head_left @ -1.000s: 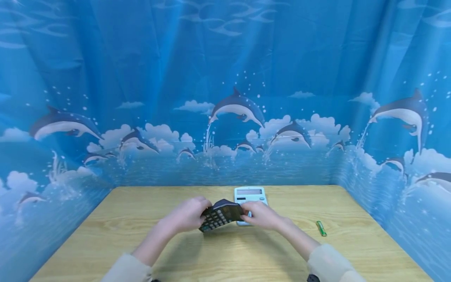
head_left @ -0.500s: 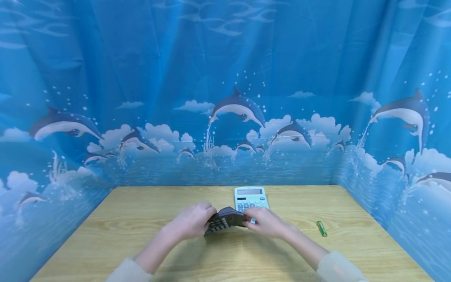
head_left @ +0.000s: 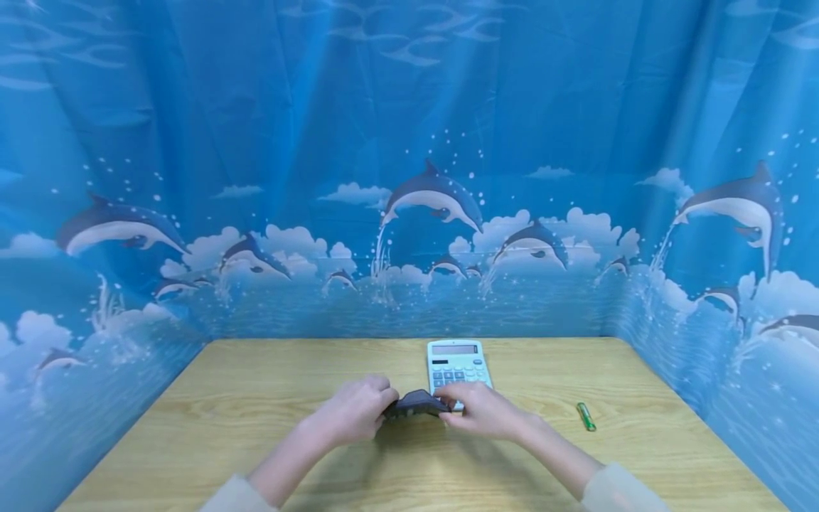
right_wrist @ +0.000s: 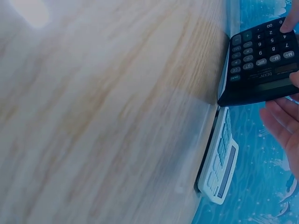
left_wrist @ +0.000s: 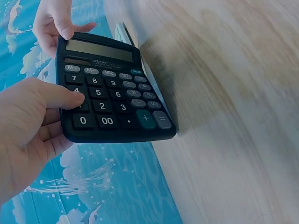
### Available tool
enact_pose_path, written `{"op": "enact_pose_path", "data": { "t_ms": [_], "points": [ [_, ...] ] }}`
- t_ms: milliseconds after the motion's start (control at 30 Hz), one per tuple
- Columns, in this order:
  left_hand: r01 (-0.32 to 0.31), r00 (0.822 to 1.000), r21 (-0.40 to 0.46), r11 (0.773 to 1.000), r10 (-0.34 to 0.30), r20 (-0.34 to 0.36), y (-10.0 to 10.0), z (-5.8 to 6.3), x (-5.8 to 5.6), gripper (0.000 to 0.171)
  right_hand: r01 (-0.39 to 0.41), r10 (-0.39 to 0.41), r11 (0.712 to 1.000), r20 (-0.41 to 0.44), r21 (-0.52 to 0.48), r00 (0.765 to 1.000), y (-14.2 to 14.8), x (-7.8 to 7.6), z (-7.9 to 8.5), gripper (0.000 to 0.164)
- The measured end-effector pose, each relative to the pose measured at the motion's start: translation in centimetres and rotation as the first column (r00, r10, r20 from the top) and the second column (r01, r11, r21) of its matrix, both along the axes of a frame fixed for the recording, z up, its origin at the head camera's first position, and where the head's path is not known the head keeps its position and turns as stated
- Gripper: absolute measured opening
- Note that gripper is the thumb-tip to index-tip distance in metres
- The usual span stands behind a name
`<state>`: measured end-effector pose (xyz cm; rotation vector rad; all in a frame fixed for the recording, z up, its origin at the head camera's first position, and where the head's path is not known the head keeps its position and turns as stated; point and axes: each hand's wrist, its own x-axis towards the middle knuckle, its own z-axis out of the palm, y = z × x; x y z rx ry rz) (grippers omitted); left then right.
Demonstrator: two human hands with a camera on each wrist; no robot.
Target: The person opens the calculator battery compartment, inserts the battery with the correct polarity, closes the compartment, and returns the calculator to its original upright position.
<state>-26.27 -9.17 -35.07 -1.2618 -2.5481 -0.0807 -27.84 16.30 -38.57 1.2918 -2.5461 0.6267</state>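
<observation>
We hold the black calculator (left_wrist: 113, 91) tilted over the table (left_wrist: 243, 116): the left hand (left_wrist: 28, 122) grips its left edge, thumb over the keys (left_wrist: 98, 92); the right hand (left_wrist: 52, 22) pinches its top corner. We judge it light, stiff, slightly slippery; we favour edge holds, sparing the display (left_wrist: 99, 50).

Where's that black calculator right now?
In the head view, the black calculator is low and central, held between the left hand and right hand, with the pale calculator beyond it to the right.
</observation>
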Motion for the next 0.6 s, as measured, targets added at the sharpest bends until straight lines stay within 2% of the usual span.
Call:
{"op": "enact_pose_path", "data": {
  "t_ms": [200, 333, 500, 600],
  "points": [
    [0.001, 0.998, -0.007, 1.000, -0.001, 0.066, -0.1, -0.3, 0.5, 0.022, -0.031, 0.031, 0.999, 0.004, 0.038, 1.000, 0.1, 0.5, 0.0, 0.037],
    [-0.040, 0.988, -0.042, 0.998, 0.046, 0.145, -0.2, -0.6, 0.8, 0.025, -0.041, 0.039, 0.996, 0.024, 0.084, 0.999, 0.0, 1.0, -0.1, 0.040],
    [-0.089, 0.950, -0.087, 0.992, 0.111, 0.292, -0.4, -1.0, 1.0, 0.032, -0.016, 0.018, 0.984, -0.007, 0.179, 1.000, -0.1, 1.8, -0.4, 0.043],
    [-0.081, 0.939, -0.101, 0.992, 0.110, 0.327, -0.5, -1.3, 1.0, 0.033, 0.017, 0.002, 0.969, -0.074, 0.248, 0.997, -0.2, 2.2, -0.7, 0.045]
  ]
}}
